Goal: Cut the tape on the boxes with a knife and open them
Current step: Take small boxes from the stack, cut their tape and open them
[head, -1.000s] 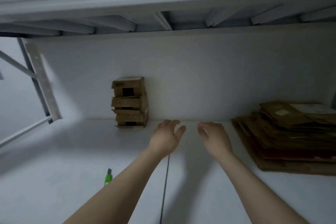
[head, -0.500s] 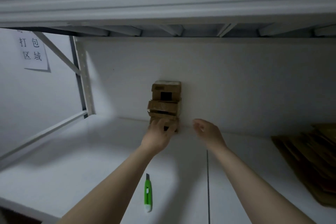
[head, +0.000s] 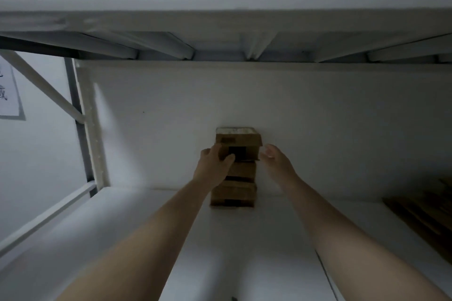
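Three small cardboard boxes stand stacked against the white back wall of the shelf bay. My left hand (head: pixel 215 165) grips the left side of the top box (head: pixel 241 142), thumb across its front by a dark label. My right hand (head: pixel 275 160) is at the box's right edge with fingers extended; I cannot tell whether it touches. Below sit the middle box (head: pixel 242 172) and the bottom box (head: pixel 234 194). Only a dark tip of the knife (head: pixel 234 298) shows at the bottom edge.
The white shelf surface (head: pixel 146 227) runs toward me, with a seam on the right. Flattened cardboard (head: pixel 425 215) lies at the right edge. An upper shelf with ribs hangs close overhead. A rack post and brace (head: pixel 83 129) stand at the left.
Both hands rose from the base of the stack to the top box, and the left hand took hold of it. The view moved closer, and the green knife slid almost out of frame.
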